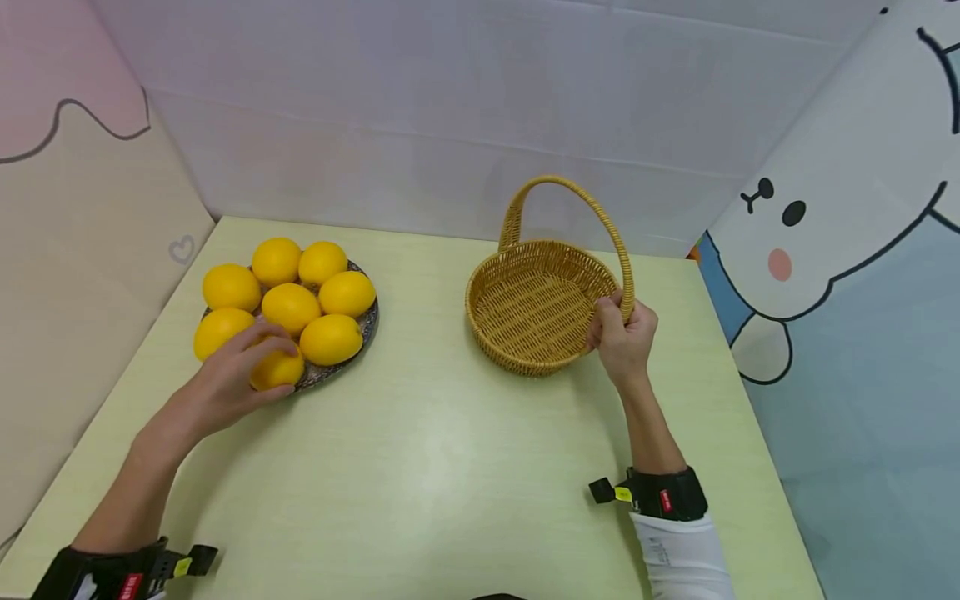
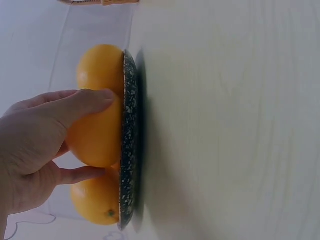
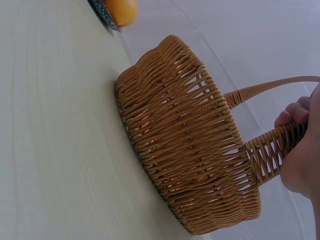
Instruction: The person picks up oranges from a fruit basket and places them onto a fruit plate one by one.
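Note:
Several yellow lemons (image 1: 291, 307) sit on a dark speckled plate (image 1: 370, 323) at the table's left. My left hand (image 1: 238, 377) grips the front lemon (image 1: 275, 372) from above, fingers and thumb on opposite sides. In the left wrist view that lemon (image 2: 97, 137) is right at the plate's rim, between two others. On the right is a round woven wicker basket (image 1: 536, 312) with a tall arched handle (image 1: 558, 181) and nothing inside. My right hand (image 1: 626, 333) holds the handle low at its right end. The right wrist view shows the basket's side wall (image 3: 185, 140) close to the tabletop.
The pale wooden table (image 1: 420, 467) extends between the plate and basket and toward me. A white sheet-like wall (image 1: 420, 150) runs along its back edge, with printed cartoon panels at the left and right. A band with a small camera (image 1: 663, 496) sits on my right wrist.

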The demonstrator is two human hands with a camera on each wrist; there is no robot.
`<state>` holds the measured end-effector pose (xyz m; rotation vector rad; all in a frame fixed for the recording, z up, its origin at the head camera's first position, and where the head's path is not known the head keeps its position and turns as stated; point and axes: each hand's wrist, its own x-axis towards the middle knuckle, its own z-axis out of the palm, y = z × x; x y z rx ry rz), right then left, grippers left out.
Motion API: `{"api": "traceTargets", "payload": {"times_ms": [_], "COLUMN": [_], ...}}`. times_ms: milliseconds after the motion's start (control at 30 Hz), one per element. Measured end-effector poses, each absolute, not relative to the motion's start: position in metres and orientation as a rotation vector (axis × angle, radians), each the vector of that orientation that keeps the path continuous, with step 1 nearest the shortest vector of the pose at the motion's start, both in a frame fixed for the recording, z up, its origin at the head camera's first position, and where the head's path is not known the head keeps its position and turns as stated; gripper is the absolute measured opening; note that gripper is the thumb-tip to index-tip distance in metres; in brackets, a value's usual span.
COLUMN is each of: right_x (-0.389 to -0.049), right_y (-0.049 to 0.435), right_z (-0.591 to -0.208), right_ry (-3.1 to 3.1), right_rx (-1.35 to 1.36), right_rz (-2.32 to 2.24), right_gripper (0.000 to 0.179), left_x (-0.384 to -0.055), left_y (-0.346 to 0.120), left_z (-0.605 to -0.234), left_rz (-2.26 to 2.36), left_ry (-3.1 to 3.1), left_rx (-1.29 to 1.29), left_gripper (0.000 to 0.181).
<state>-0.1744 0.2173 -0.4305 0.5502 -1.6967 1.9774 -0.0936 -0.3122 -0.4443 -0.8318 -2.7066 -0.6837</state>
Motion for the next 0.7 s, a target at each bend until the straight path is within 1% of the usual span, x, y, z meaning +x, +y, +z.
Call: {"api": "traceTargets", "payload": {"times_ms": [233, 700], "right_x": [-0.1737, -0.1752], "right_y": [0.2178, 0.218], "right_z": [-0.4298, -0.4251], "right_ry": [-1.701, -1.718], "right_rx": [0.549, 0.568], "right_rz": [1.974, 1.984], "right_gripper": [0.038, 0.038], "left_x": [-0.0942, -0.0878], "left_y": [-0.311, -0.3029], "left_z": [-0.4487, -0.4405], "left_rz": [-0.653, -0.438], "left_ry": [-2.7, -2.788], "left_rx": [-0.835, -0.633], "left_gripper": [0.052, 0.061]}}
